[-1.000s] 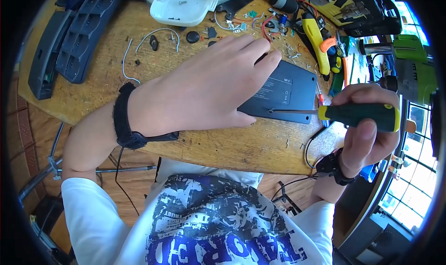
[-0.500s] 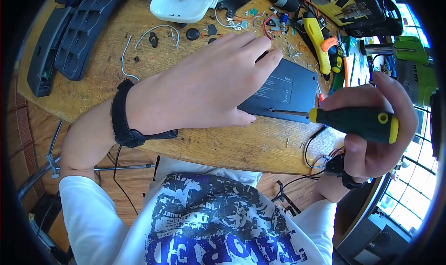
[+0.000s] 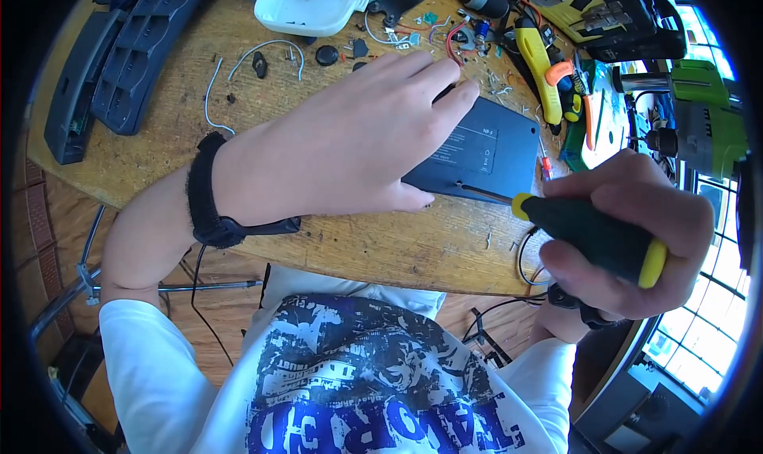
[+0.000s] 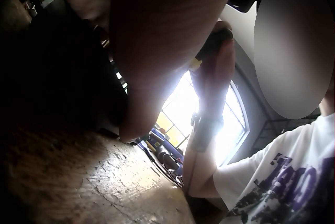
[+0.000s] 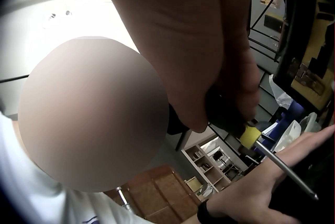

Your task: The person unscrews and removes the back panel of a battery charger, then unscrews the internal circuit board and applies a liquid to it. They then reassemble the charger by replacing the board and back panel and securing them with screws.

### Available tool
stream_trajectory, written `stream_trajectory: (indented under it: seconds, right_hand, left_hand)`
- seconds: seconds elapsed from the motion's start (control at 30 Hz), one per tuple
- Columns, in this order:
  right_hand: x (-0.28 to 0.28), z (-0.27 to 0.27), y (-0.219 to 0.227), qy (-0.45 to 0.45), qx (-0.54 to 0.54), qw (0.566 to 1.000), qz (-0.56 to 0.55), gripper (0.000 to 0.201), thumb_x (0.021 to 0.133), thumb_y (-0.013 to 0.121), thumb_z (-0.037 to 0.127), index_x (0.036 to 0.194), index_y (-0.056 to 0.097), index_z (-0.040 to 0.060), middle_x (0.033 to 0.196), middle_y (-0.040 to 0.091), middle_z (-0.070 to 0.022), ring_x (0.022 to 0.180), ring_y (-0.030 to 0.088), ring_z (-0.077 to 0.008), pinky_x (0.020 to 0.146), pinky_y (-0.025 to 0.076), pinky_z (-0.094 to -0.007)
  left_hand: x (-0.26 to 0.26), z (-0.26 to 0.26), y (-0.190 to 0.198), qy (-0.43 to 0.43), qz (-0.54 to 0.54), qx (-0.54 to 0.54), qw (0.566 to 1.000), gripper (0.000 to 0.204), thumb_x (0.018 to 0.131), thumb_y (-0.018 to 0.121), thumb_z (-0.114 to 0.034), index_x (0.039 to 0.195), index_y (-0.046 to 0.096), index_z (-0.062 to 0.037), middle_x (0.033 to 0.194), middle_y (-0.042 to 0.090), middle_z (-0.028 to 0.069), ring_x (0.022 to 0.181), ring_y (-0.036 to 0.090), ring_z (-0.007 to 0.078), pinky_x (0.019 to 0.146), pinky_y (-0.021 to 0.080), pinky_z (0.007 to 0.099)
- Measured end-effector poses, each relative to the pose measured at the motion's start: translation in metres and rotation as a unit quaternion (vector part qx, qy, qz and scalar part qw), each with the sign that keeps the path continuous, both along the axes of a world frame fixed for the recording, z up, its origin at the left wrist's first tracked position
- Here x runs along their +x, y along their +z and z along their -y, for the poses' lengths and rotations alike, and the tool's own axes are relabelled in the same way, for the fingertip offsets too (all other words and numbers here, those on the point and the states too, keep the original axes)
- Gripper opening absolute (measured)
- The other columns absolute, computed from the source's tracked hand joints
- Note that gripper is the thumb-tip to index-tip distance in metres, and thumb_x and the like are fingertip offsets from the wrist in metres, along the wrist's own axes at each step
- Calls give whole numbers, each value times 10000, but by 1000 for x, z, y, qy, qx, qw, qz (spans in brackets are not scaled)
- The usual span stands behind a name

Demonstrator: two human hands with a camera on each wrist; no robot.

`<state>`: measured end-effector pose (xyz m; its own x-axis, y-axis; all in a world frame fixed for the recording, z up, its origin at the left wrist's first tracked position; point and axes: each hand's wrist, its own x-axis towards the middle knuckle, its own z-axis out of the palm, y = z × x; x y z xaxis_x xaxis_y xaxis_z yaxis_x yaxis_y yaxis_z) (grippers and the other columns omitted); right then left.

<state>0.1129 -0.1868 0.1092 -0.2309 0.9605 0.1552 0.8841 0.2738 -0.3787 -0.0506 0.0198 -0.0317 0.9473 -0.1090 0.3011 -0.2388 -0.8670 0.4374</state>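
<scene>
A flat black plastic case (image 3: 513, 148) with a printed label lies on the wooden bench, partly covered by my left hand (image 3: 342, 152). That hand grips the case, its fingers over the far side and its thumb by the near edge. My right hand (image 3: 664, 211) holds a screwdriver (image 3: 592, 231) by its dark green and yellow handle. The metal shaft (image 5: 288, 169) points left, and its tip meets a small hole near the case's front edge. In the left wrist view the left thumb (image 4: 138, 116) reaches down by the bench top, with the case in deep shadow.
Two dark slotted housings (image 3: 143, 60) lie at the left, a white plastic tub (image 3: 310, 13) at the back. Loose wires and small scraps are scattered behind the case. A yellow-handled tool (image 3: 539, 68), orange-handled pliers (image 3: 559, 72) and a green drill (image 3: 703, 88) are at the right.
My right hand has turned on the screwdriver handle, fingers first loosening and then wrapping round it again; the handle end has come nearer and lower. The left hand and case stay almost still.
</scene>
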Motion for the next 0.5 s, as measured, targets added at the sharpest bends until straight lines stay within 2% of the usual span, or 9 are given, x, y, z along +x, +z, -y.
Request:
stream_trajectory:
  seconds: [0.1,0.17,0.2,0.27,0.3,0.43,0.5]
  right_hand:
    - [-6,-6,2,-13,-14,1000,18,475,906,897,175,1139,556,-58,883,698,-224,732,726,-266,566,549,-314]
    - [-4,-20,-1,28,56,998,24,488,885,906,157,1160,564,-57,931,707,-263,741,700,-240,560,503,-297]
    - [-6,-24,-5,30,55,998,24,488,885,906,157,1160,564,-57,931,707,-263,741,700,-240,560,503,-297]
    - [-8,-27,-16,36,127,991,-9,495,871,916,181,1157,581,-44,988,712,-292,745,692,-243,580,507,-297]
    - [-5,-20,-10,29,86,996,1,468,904,890,210,1172,589,-30,1055,713,-318,763,700,-252,595,511,-300]
    - [9,-14,-8,73,78,994,-5,423,962,823,226,1182,581,-43,1080,714,-323,795,720,-270,617,531,-301]
    - [-4,-6,-3,-54,30,989,-132,358,998,752,209,1159,584,-63,1021,724,-316,800,729,-284,637,546,-311]
  left_hand:
    - [0,-1,1,0,0,-1,1000,1004,741,969,-268,1550,481,70,1431,554,212,1354,562,387,1158,480,464]
    - [0,-1,2,1,1,-3,1000,1002,739,970,-267,1547,484,70,1428,558,212,1352,564,388,1154,484,465]
    - [0,-1,3,1,-7,-9,1000,996,737,971,-266,1542,489,70,1422,562,211,1351,566,390,1150,486,464]
    - [1,0,3,2,-14,-15,1000,991,736,972,-265,1537,494,70,1416,567,210,1349,567,391,1145,489,464]
    - [1,0,2,4,-10,-14,1000,984,736,971,-264,1532,499,70,1411,572,209,1347,569,393,1145,489,465]
    - [0,0,1,8,-2,-12,1000,969,742,968,-262,1526,507,74,1398,580,206,1342,576,392,1145,490,463]
    - [0,-1,2,5,3,-11,1000,972,744,966,-263,1529,504,75,1399,581,207,1341,577,391,1147,490,461]
